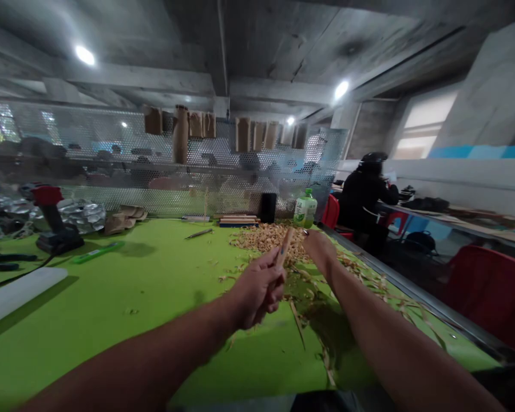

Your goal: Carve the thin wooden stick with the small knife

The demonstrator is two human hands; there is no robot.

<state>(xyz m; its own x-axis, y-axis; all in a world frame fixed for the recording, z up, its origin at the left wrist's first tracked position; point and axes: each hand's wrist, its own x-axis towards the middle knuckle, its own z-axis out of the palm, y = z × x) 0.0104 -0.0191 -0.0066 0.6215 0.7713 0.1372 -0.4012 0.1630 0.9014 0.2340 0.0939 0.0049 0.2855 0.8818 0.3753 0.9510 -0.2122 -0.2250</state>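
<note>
My left hand is closed around a short pale wooden stick, which points up and away from me. Just right of it, my right hand is curled with its back toward me. A small dark metallic tip shows at its fingers; the rest of that tool is hidden. Beneath and beyond both hands lies a heap of curled wood shavings. A long thin wood sliver rests on the green work surface below my left hand.
A green-labelled bottle, a black box and a bundle of wooden sticks stand along the back. At left are a red-black cordless drill, a green cutter and pliers. A person sits at right.
</note>
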